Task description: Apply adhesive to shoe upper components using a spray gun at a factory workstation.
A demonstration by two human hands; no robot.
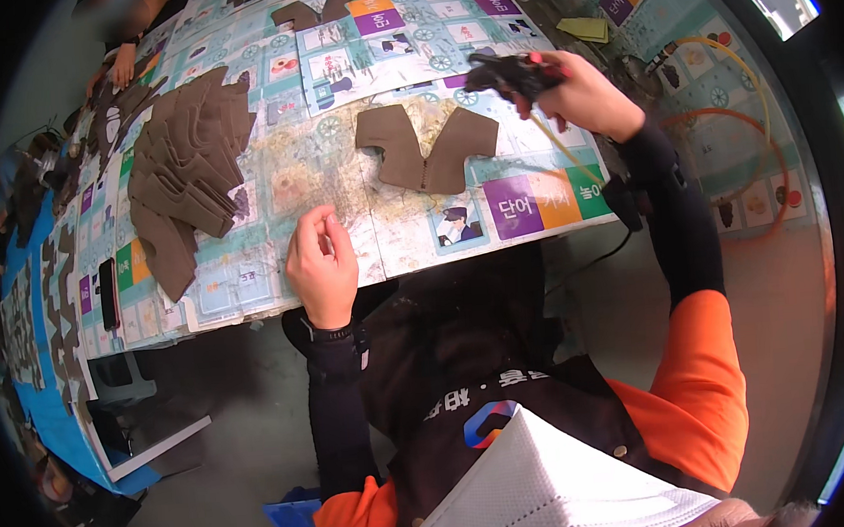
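**A:** In the head view, what is seen at the hands?

**B:** A black tool [512, 74], shaped like a glue gun, is clasped in the right hand [582, 96] and raised above the far right part of the table [247, 285]. A thin yellowish line [571, 155] is seen running down from it. The left hand [322, 266] is rested at the near edge of the table, fingers curled and pinched together; whether anything is held between them cannot be told.

**B:** The V-shaped brown fabric piece [427, 146] is laid flat on the patterned mat, between the two hands and apart from both. A stack of similar brown pieces [186, 172] is fanned out well to the left, and a dark phone [108, 293] lies near the left edge.

**A:** How is this step judged best done?

**B:** The piece would likely be best pinned flat by the left hand before the nozzle is brought down, so that it is not dragged. The tool should be kept steady and moved slowly along the seam, with the trailing line kept off the fabric. Fingers are best kept clear of the tip.
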